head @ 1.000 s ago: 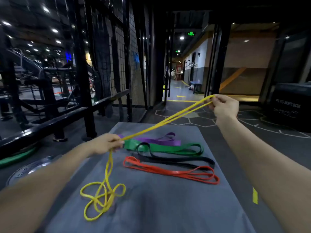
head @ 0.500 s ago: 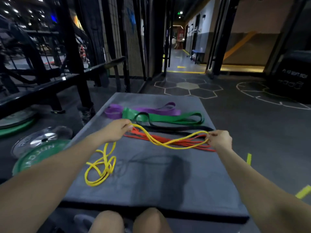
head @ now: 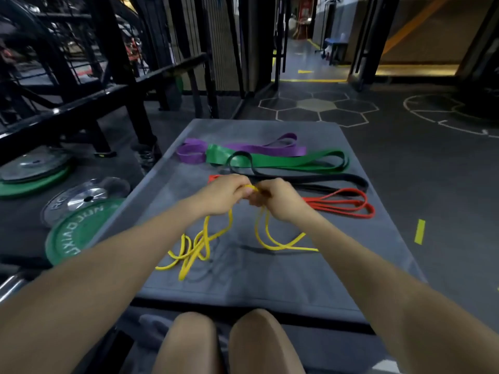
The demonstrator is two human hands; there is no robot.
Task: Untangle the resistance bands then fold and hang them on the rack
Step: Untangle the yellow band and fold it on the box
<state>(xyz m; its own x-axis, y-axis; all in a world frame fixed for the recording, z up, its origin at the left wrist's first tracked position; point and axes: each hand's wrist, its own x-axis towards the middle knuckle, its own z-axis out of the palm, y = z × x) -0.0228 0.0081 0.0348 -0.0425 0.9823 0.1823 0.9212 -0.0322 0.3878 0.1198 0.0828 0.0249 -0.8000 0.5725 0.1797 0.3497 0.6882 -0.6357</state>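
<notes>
Yellow band (head: 205, 238), pinched by left hand (head: 224, 195) and right hand (head: 278, 201), fingers apparently clamped on it, loops trailing on grey mat (head: 270, 279).

Dim gym. Dark rubber floor (head: 405, 171) with white hexagon markings (head: 316, 106) and yellow tape strips (head: 419, 231). Grey padded platform (head: 270, 279) in the middle. Black steel frame rails (head: 81, 103) at left, weight plates (head: 78, 230) lying on the floor beside them. Lit corridor (head: 305, 49) straight ahead, beige wall (head: 421, 36) at right.
</notes>
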